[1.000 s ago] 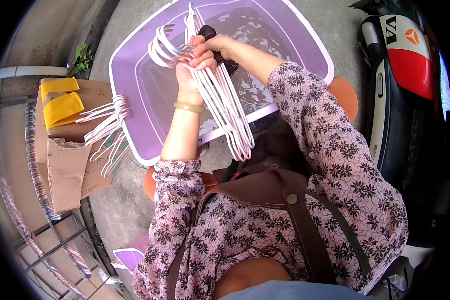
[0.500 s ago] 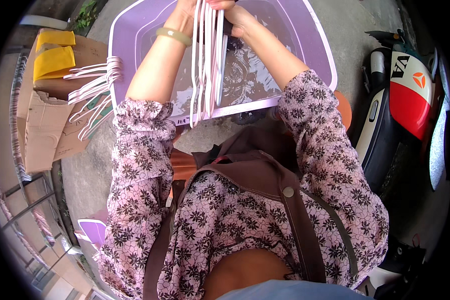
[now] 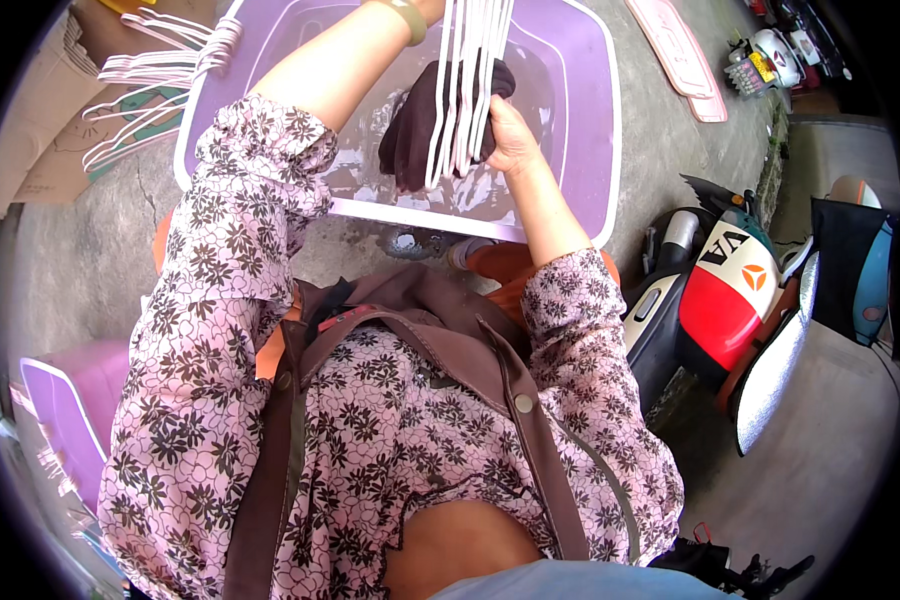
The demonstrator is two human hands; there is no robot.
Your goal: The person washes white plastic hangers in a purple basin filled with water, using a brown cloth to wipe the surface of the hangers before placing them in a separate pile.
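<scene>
My left hand [image 3: 430, 8] is at the top edge of the view, a pale bangle around its wrist; its fingers are out of sight. Close beside it, a bundle of thin white clothes hangers [image 3: 486, 60] runs down from the top edge. A dark brown, bunched cloth [image 3: 408, 140] hangs around and behind their lower part, over a purple basin [image 3: 595, 130] of water. My right hand [image 3: 513, 140] is closed on the right side of this cloth, its fingers against the hangers.
More white hangers [image 3: 210, 58] hook over the basin's left rim, near cardboard [image 3: 30, 110]. A red, white and black scooter [image 3: 725, 310] stands at the right. A pink lid [image 3: 675, 45] lies beyond the basin. A second purple tub [image 3: 80, 400] is at the lower left.
The view has shifted, bringing the pink lid into sight. My right hand has moved down from the hangers' top to the dark cloth, which now shows spread around the hangers' lower part.
</scene>
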